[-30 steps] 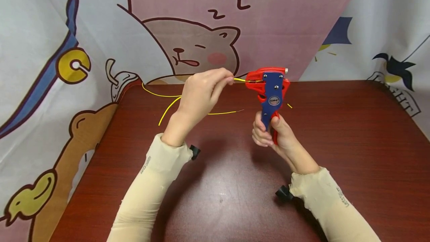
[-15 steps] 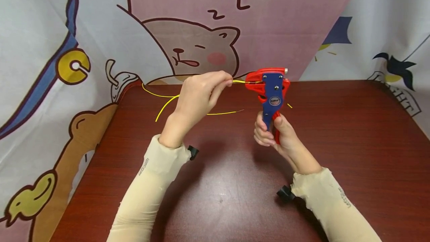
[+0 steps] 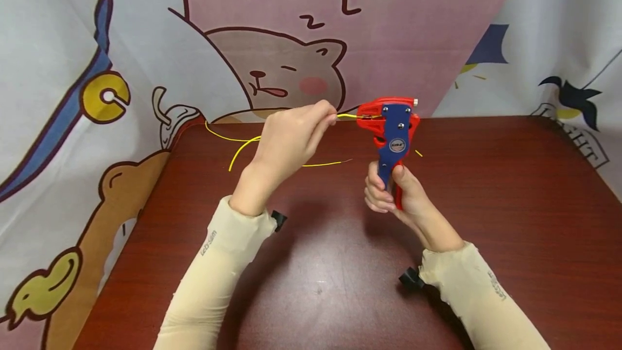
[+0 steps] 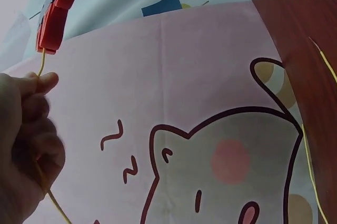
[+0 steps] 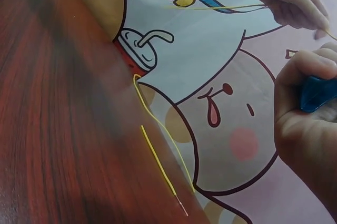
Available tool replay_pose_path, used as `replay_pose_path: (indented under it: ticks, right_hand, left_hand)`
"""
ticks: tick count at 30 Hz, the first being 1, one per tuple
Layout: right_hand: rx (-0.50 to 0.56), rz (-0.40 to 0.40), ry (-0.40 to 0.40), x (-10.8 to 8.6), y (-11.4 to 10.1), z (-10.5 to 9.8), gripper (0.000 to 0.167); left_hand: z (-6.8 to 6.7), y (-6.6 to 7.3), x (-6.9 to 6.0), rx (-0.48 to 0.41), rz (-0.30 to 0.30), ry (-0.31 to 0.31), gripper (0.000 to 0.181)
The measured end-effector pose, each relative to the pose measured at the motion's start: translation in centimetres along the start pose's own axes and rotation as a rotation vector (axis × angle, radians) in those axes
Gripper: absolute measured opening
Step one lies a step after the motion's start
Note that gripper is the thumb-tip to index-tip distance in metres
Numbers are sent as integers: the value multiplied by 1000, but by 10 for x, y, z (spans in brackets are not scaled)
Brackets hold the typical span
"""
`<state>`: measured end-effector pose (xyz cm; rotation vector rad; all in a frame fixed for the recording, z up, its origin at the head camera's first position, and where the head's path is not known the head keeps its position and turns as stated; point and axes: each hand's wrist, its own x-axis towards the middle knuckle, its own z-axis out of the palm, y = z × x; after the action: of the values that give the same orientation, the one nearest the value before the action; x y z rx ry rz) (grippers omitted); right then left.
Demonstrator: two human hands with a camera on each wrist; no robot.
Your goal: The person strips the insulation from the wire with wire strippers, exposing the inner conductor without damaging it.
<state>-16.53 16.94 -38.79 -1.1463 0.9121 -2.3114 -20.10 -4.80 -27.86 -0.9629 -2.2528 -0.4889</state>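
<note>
My right hand (image 3: 396,196) grips the handles of a red and blue wire stripper (image 3: 397,128), held upright above the table with its red jaws pointing left. Between thumb and fingertips, my left hand (image 3: 286,139) pinches a yellow wire (image 3: 347,116). One end of this wire runs into the stripper's jaws; its tail hangs out behind the hand. In the left wrist view the wire (image 4: 42,62) passes from the fingers straight up to the stripper (image 4: 52,27). Only part of the blue handle (image 5: 317,95) shows in the right wrist view.
Yellow wire (image 5: 158,158) with a bare end lies on the dark brown table (image 3: 510,204) towards the back. A short yellow scrap (image 3: 419,153) rests right of the stripper. A printed cloth (image 3: 413,26) hangs behind and along the left and right sides.
Both hands shift only slightly. The wire's front end stays in the stripper's jaws, while the tail behind the left hand swings up a little.
</note>
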Motion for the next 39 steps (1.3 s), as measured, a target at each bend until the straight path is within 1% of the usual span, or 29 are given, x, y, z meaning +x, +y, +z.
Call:
replay_pose_path:
  ticks: [2, 4, 7, 11, 14, 16, 19, 21, 23, 27, 32, 37, 39]
  right_hand:
    - [5, 3, -6, 1, 1, 0, 47]
    - [8, 1, -7, 1, 1, 0, 48]
    - [20, 1, -4, 1, 2, 0, 48]
    - [30, 1, -16, 1, 4, 0, 49]
    - [30, 1, -20, 0, 5, -1, 49]
    - [35, 3, -16, 0, 6, 0, 50]
    - [41, 4, -17, 0, 6, 0, 51]
    - [49, 6, -23, 1, 6, 0, 51]
    - [49, 8, -27, 1, 6, 0, 51]
    - [58, 4, -26, 2, 6, 0, 51]
    - [81, -11, -23, 0, 6, 0, 51]
    - [77, -3, -26, 1, 5, 1, 50]
    - [72, -1, -25, 3, 4, 3, 50]
  left_hand:
    - [1, 3, 1, 0, 10, 2, 16]
    - [3, 5, 3, -12, 25, 18, 18]
    - [7, 8, 3, -6, 50, 77, 18]
    - [11, 9, 3, 59, 81, 194, 14]
    - [14, 9, 3, 115, 114, 263, 18]
    - [15, 8, 3, 151, 146, 289, 20]
    - [17, 6, 3, 191, 185, 309, 19]
    - [17, 5, 2, 197, 193, 313, 19]
    - [16, 4, 2, 175, 180, 303, 18]
    - [13, 4, 2, 102, 133, 247, 17]
    - [11, 5, 1, 37, 107, 185, 15]
    - [11, 0, 0, -47, 79, 158, 15]
    - [10, -2, 0, -56, 73, 157, 15]
